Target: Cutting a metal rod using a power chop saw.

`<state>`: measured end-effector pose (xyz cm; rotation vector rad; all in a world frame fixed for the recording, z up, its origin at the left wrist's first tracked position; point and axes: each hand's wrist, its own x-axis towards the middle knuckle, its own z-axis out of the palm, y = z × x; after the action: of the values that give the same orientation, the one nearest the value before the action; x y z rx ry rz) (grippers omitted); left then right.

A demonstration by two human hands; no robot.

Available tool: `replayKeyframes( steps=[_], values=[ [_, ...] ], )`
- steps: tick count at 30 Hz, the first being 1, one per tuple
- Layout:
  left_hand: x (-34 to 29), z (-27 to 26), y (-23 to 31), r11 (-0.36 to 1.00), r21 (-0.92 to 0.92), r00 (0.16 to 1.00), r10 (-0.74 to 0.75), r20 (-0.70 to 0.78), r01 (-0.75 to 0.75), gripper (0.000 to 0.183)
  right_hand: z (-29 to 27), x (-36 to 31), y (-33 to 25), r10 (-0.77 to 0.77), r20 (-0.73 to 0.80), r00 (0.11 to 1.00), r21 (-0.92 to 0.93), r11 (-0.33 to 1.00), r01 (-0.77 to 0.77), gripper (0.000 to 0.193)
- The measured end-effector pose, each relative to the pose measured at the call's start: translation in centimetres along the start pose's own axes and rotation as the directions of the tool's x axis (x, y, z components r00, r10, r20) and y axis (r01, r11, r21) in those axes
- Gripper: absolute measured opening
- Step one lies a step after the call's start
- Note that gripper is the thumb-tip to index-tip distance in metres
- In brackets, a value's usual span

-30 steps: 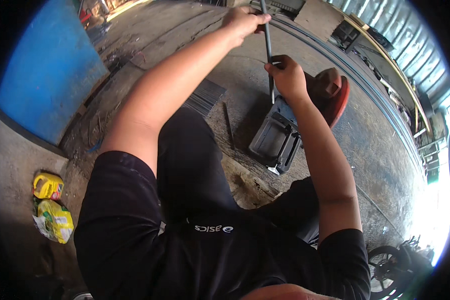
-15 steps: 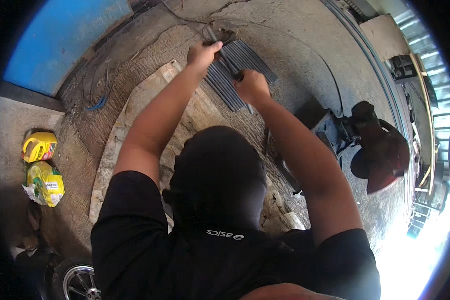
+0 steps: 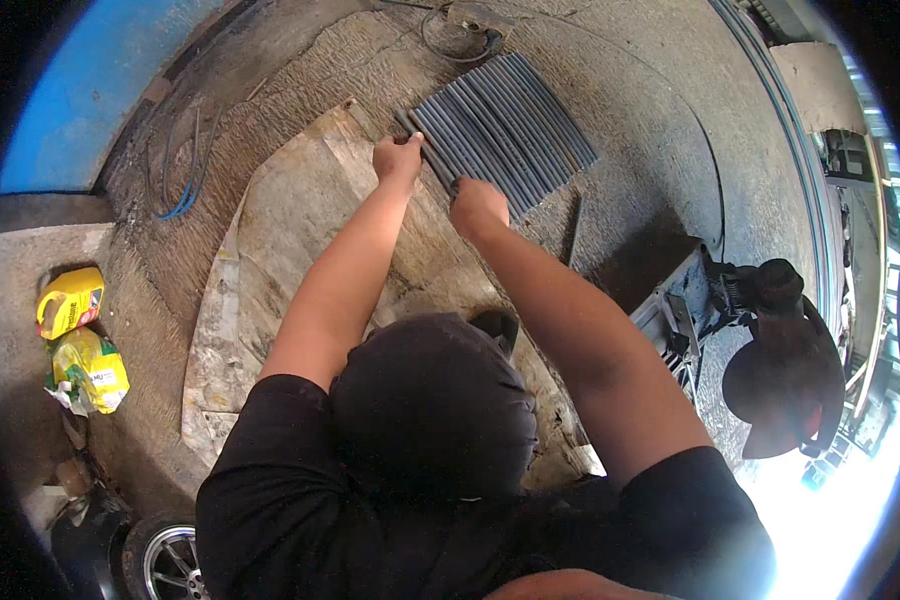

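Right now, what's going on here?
A person holds a dark rod in both hands, the left hand near its far end, the right hand nearer the body. It lies along the left edge of a row of similar rods on the ground. Off to the right stands a machine, neither hand on it.

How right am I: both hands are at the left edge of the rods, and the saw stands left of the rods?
One slip: in the head view, the saw stands right of the rods. The left hand and right hand are at the rods' left edge.
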<state>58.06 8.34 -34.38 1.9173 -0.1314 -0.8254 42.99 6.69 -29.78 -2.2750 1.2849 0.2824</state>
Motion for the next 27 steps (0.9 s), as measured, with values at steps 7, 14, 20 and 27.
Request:
replayKeyframes(
  steps=[7, 14, 20, 27],
  values=[
    [2.8, 0.2, -1.3, 0.908, 0.417, 0.997, -0.013, -0.080, 0.046, 0.034, 2.1, 0.5, 2.1, -0.089, 0.055, 0.995, 0.020, 0.996, 0.088, 0.031],
    [3.4, 1.2, -2.2, 0.797, 0.602, 0.983, 0.148, -0.110, -0.053, 0.042, 2.8, -0.8, 4.4, 0.010, 0.162, 0.987, 0.085, 0.996, -0.024, 0.037],
    [4.3, 1.2, -2.0, 0.846, 0.533, 0.991, 0.083, -0.104, -0.015, 0.036, 3.8, -2.2, 5.4, 0.040, 0.180, 0.983, 0.076, 0.996, -0.055, 0.036],
    [6.0, 1.6, -2.8, 0.903, 0.427, 0.997, -0.008, -0.083, 0.043, 0.035, 5.1, -3.0, 6.4, 0.008, 0.159, 0.987, 0.081, 0.997, -0.021, 0.027]
  ],
)
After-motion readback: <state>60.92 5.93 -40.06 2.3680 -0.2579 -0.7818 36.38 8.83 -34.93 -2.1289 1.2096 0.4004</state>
